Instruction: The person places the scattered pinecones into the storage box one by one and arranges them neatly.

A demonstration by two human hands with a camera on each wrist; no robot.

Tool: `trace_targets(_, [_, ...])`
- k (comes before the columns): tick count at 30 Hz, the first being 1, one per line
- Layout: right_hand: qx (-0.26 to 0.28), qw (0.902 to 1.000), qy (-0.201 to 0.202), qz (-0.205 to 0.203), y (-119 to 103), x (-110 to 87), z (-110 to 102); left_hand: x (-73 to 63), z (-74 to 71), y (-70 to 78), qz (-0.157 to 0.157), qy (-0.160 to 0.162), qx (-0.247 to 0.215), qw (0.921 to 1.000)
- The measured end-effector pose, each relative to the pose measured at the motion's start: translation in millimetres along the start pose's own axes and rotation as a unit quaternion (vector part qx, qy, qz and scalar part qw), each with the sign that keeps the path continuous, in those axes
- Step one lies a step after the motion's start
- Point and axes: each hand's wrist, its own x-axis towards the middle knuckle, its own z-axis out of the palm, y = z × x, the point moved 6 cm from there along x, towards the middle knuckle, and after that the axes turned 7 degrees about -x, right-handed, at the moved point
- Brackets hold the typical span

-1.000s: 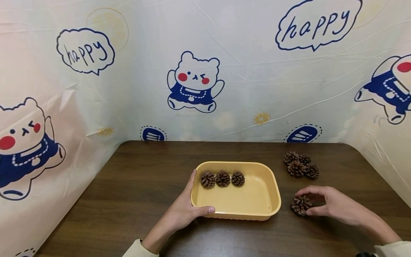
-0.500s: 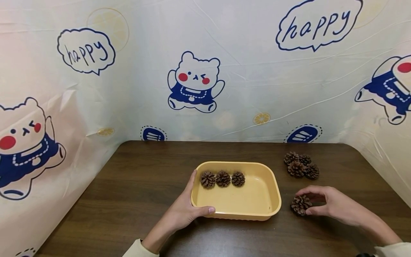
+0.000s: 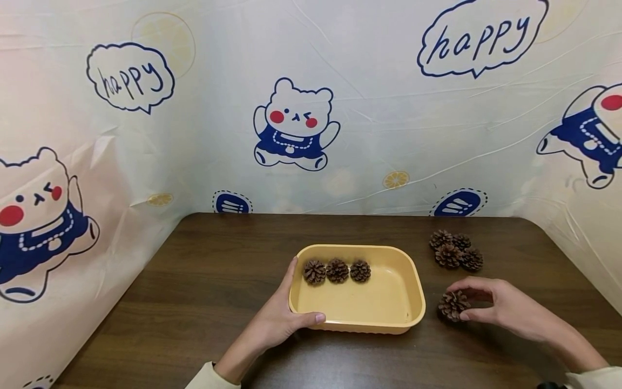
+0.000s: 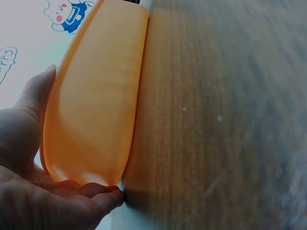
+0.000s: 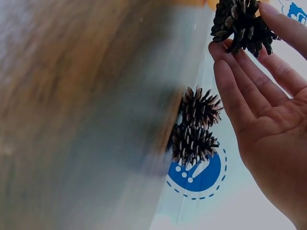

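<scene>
My left hand (image 3: pixel 278 321) holds the left end of a yellow plastic basin (image 3: pixel 359 320), its thumb over the near rim. In the left wrist view the fingers press against the end wall of the basin. A row of three pine cones (image 3: pixel 337 270) lies along the far side inside it. To the right of the basin, my right hand (image 3: pixel 502 308) pinches a pine cone (image 3: pixel 453 306) between thumb and fingers. In the right wrist view this pine cone (image 5: pixel 244 26) shows at the fingertips, seemingly just off the table.
Several more pine cones (image 3: pixel 448 255) sit in a cluster on the brown wooden table (image 3: pixel 233 259), behind the right hand. A pale printed curtain (image 3: pixel 204 135) hangs around the table's back and sides.
My right hand has risen a little, and the pine cone in it has shifted slightly up and left. The left hand and the basin have stayed put.
</scene>
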Motion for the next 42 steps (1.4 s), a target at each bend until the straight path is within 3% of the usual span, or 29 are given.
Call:
trace_targets(8, [-0.009, 0.9998, 0.012, 0.014, -8, 4.6, -3, -1.2, 0.4, 1.4, 0.013, -0.01, -0.005, 0.9999])
trace_targets(23, [-0.023, 0.9987, 0.037, 0.027, -19, 8.5, -11, -0.6, 0.6, 0.6, 0.003, -0.008, -0.01, 0.9999])
trace_targets(30, [-0.028, 0.9979, 0.056, 0.016, -30, 11.3, -17, -2.7, -0.2, 3.5, 0.01, -0.007, -0.007, 0.9999])
trace_targets(42, [-0.013, 0.995, 0.094, 0.031, -51, 22.1, -21, -0.1, 0.0, 0.5, 0.0, -0.002, -0.004, 1.0])
